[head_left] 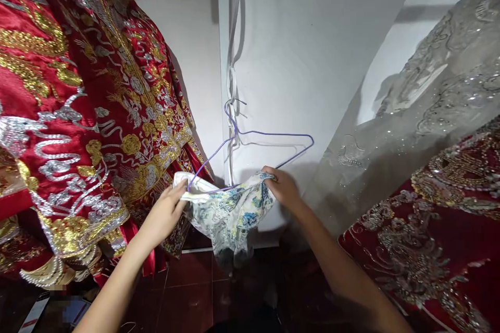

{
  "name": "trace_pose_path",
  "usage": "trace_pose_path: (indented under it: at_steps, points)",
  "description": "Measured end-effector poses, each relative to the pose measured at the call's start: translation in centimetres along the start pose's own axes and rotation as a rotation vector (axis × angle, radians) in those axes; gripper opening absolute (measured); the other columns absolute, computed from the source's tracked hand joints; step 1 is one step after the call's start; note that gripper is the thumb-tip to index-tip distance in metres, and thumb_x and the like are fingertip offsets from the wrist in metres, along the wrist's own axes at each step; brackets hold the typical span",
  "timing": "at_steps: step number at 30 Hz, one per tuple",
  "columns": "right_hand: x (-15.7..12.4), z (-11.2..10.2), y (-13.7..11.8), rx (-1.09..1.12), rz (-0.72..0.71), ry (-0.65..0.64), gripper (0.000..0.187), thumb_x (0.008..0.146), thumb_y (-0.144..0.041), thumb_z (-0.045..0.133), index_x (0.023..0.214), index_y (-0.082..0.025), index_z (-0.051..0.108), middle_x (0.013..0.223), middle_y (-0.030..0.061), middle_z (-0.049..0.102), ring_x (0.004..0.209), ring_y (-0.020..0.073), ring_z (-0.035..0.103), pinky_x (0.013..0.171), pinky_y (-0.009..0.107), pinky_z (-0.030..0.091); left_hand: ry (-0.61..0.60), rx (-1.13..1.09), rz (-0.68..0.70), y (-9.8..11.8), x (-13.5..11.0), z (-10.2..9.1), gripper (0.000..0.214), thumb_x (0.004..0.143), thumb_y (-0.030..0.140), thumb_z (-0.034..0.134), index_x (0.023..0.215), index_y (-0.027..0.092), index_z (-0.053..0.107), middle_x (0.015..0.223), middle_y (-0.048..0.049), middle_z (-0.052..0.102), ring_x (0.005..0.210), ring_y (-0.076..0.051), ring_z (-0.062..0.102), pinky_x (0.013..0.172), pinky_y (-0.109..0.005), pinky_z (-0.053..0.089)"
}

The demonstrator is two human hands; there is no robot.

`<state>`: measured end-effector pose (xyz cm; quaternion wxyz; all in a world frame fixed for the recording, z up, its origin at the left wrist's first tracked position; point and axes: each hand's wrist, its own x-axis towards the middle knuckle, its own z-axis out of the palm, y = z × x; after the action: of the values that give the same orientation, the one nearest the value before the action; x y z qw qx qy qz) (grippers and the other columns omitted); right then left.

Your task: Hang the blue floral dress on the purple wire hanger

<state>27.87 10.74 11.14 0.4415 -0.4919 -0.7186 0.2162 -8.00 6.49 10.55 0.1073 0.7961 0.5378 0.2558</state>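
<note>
A purple wire hanger (273, 133) is tilted in front of the white wall, its hook at a knotted white strap (233, 52). The hanger's left end and lower bar run into the open top of a white floral garment (234, 213) with blue and yellow print. My left hand (167, 210) is closed on the garment's left top edge, beside the hanger's left corner. On the other side my right hand (284, 187) pinches the garment's right top edge, below the hanger's right arm. The hanger's right corner stands outside the fabric. The garment's lower part hangs in loose folds.
Red garments (133, 88) with gold and silver embroidery hang at the left. A sheer sequined white gown (441, 93) and a dark red beaded garment (422, 250) fill the right. Dark red floor tiles (183, 296) lie below.
</note>
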Motion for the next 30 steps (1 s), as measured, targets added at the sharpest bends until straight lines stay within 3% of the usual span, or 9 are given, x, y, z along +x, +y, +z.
trace_pose_path:
  at_steps: [6, 11, 13, 16, 18, 21, 24, 28, 30]
  points:
    - [-1.3, 1.1, -0.7, 0.094, -0.038, -0.008, 0.013, 0.072, -0.017, 0.045, 0.077, -0.022, 0.057, 0.069, -0.0016, 0.054, 0.069, 0.0174, 0.05, 0.065, 0.027, 0.039, 0.195, -0.18, 0.105, 3.8, 4.9, -0.5, 0.037, 0.094, 0.029, 0.045, 0.13, 0.022, 0.055, 0.134, -0.0102, 0.063, 0.122, -0.029, 0.06, 0.103, -0.044, 0.047]
    - [-1.5, 1.1, -2.1, 0.136, -0.074, -0.14, 0.029, 0.072, -0.014, 0.045, 0.09, -0.022, 0.066, 0.075, -0.0008, 0.063, 0.073, 0.0185, 0.058, 0.068, 0.028, 0.044, 0.314, -0.135, 0.215, 5.0, 8.0, -1.1, 0.039, 0.094, 0.019, 0.043, 0.13, 0.021, 0.057, 0.129, -0.0089, 0.064, 0.12, -0.026, 0.06, 0.104, -0.039, 0.045]
    - [-1.4, -0.2, -2.1, 0.091, -0.065, -0.032, 0.046, 0.068, -0.011, 0.049, 0.109, -0.025, 0.066, 0.074, -0.0014, 0.064, 0.068, 0.0177, 0.057, 0.065, 0.027, 0.044, 0.301, -0.118, 0.229, 4.5, 8.9, -1.5, 0.036, 0.094, 0.019, 0.043, 0.126, 0.021, 0.06, 0.124, -0.0084, 0.066, 0.116, -0.025, 0.061, 0.102, -0.037, 0.046]
    - [-1.5, -3.2, -1.8, 0.025, 0.03, 0.327, 0.073, 0.067, -0.012, 0.057, 0.139, -0.024, 0.048, 0.068, -0.0033, 0.061, 0.061, 0.0172, 0.055, 0.058, 0.026, 0.042, 0.28, -0.096, 0.229, 3.8, 9.3, -2.0, 0.032, 0.095, 0.021, 0.044, 0.122, 0.021, 0.062, 0.119, -0.0084, 0.066, 0.112, -0.026, 0.062, 0.099, -0.038, 0.047]
    - [-1.4, -5.3, -1.6, -0.02, 0.105, 0.51, 0.078, 0.068, -0.017, 0.063, 0.144, -0.021, 0.043, 0.066, -0.0031, 0.06, 0.06, 0.0174, 0.055, 0.056, 0.026, 0.042, 0.253, -0.078, 0.24, 3.8, 9.1, -2.2, 0.031, 0.097, 0.024, 0.044, 0.121, 0.021, 0.062, 0.114, -0.0085, 0.064, 0.107, -0.025, 0.061, 0.095, -0.037, 0.047]
    - [-1.1, -7.6, -1.9, -0.066, 0.137, 0.597, 0.077, 0.071, -0.02, 0.064, 0.145, -0.023, 0.044, 0.069, -0.0023, 0.061, 0.059, 0.0158, 0.053, 0.055, 0.025, 0.04, 0.235, -0.055, 0.265, 4.4, 8.8, -2.3, 0.032, 0.099, 0.025, 0.042, 0.124, 0.02, 0.062, 0.108, -0.0085, 0.059, 0.103, -0.023, 0.058, 0.092, -0.035, 0.047]
    - [-0.4, -9.2, -2.5, -0.103, 0.125, 0.511, 0.063, 0.073, -0.022, 0.063, 0.136, -0.023, 0.057, 0.065, -0.0034, 0.056, 0.057, 0.0145, 0.05, 0.053, 0.025, 0.037, 0.246, -0.049, 0.285, 4.6, 9.0, -2.4, 0.032, 0.099, 0.026, 0.043, 0.123, 0.02, 0.062, 0.107, -0.0088, 0.055, 0.104, -0.023, 0.056, 0.093, -0.035, 0.046]
    - [0.5, -11.4, -2.9, -0.123, 0.127, 0.279, 0.018, 0.073, -0.032, 0.07, 0.083, -0.018, 0.075, 0.055, -0.0019, 0.051, 0.055, 0.0148, 0.05, 0.05, 0.026, 0.034, 0.335, -0.042, 0.267, 3.6, 9.1, -2.9, 0.03, 0.099, 0.028, 0.043, 0.118, 0.02, 0.065, 0.109, -0.0097, 0.056, 0.107, -0.024, 0.055, 0.095, -0.037, 0.045]
    - [0.7, -12.3, -2.6, -0.1, 0.075, 0.221, 0.023, 0.069, -0.039, 0.079, 0.069, -0.018, 0.072, 0.059, 0.0008, 0.058, 0.058, 0.0178, 0.057, 0.052, 0.027, 0.039, 0.408, -0.064, 0.22, 2.8, 8.8, -3.3, 0.031, 0.099, 0.029, 0.045, 0.122, 0.021, 0.064, 0.113, -0.0093, 0.058, 0.11, -0.024, 0.056, 0.097, -0.037, 0.044]
